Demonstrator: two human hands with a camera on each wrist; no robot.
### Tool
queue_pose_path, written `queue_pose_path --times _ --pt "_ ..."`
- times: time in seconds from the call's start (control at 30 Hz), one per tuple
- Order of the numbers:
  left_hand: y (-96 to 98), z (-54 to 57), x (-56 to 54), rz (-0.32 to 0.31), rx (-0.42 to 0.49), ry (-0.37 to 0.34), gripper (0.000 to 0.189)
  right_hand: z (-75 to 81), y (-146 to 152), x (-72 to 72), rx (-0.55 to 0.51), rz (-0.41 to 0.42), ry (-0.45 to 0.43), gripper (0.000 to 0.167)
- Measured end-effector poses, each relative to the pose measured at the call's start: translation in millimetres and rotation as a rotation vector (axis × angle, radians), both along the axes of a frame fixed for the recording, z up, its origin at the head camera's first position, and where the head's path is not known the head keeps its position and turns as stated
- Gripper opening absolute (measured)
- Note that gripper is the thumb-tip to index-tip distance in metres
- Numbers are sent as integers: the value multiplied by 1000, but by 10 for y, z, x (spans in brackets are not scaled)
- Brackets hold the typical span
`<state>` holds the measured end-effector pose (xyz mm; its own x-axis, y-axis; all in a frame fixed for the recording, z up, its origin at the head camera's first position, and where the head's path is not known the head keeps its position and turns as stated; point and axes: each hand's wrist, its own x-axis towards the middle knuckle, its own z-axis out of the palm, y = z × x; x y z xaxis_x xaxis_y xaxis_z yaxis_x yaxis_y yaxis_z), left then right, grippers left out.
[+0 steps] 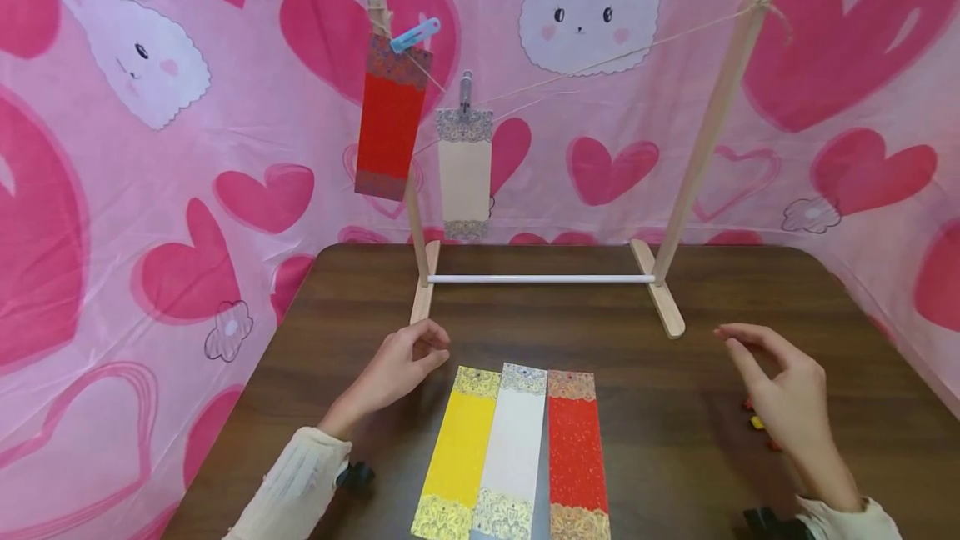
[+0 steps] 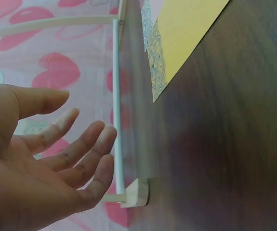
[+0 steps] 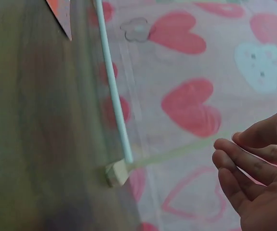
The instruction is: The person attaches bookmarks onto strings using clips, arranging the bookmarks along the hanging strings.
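"How many cards (image 1: pixel 510 440)?"
"Three lie on the bench (image 1: pixel 652 432), lower centre; two hang, upper left of centre."
"And the fingers (image 2: pixel 80 144)?"
"Left hand (image 1: pixel 401 361), right hand (image 1: pixel 791 394): both relaxed, loosely curved, empty."

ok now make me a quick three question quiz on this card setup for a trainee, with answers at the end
1. How many cards lie on the table?
2. True or false: the hanging red card has a grey clip at its top.
3. In the head view, which flat card lies in the middle of the row: (a) yellow, (b) white, (c) red?

Key:
1. Three.
2. False; its clip is light blue.
3. b; it lies between the yellow card and the flat red card.
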<state>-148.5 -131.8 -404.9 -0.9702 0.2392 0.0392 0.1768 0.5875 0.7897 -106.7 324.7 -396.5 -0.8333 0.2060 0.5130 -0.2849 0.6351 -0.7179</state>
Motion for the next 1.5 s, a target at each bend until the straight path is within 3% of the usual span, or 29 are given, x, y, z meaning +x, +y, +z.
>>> queue_pose_path --times 0.2,0.33,0.5,0.7,0.8,1.13,1.37,1.5 --pt "73 -134 -19 -41 59 -20 19 -200 193 58 -68 -64 -114 16" --pt "79 -204 0 -4 91 -27 20 -279 326 89 -24 -109 -173 19" --pt "41 -315 21 61 63 -52 20 -332 530 166 75 -133 -223 19" --pt "-1 -433 30 24 62 -99 23 -432 681 201 262 -98 -287 18" --pt "-5 -478 30 7 70 -113 26 -476 703 197 306 -82 -315 20" --pt "62 -536 100 7 -14 -52 48 -535 625 190 261 -20 -368 23" --pt "105 -552 122 -14 -104 -35 64 -576 612 194 287 47 -366 20" --pt "129 -552 133 2 -111 -42 61 -571 617 189 285 53 -365 20"
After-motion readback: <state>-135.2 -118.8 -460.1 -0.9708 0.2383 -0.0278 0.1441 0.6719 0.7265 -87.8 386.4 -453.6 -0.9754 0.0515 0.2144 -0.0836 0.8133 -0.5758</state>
